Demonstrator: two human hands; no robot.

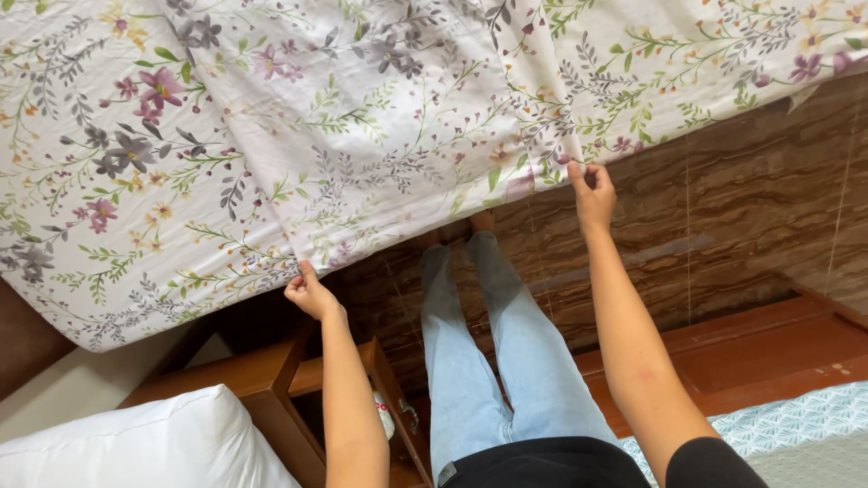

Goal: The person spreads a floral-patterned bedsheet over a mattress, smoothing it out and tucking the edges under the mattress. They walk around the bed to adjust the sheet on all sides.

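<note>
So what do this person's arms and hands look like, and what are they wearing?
Both arms are bare from above the elbow down, with no gloves, rings, watch or bracelets in view on the left hand or the right hand. A short black sleeve shows at the right upper arm. Below are a black top and light blue jeans.

A white bed sheet [298,136] is printed with purple, pink and grey flowers, green leaves and small yellow blossoms. The floor [750,208] is tiled in brown marble veining. Light blue jeans [506,361] and a black top [551,463] are worn. A plain white pillow [136,447], reddish-brown wooden furniture [262,384] and a teal leaf-patterned cloth [796,420] are seen.
</note>
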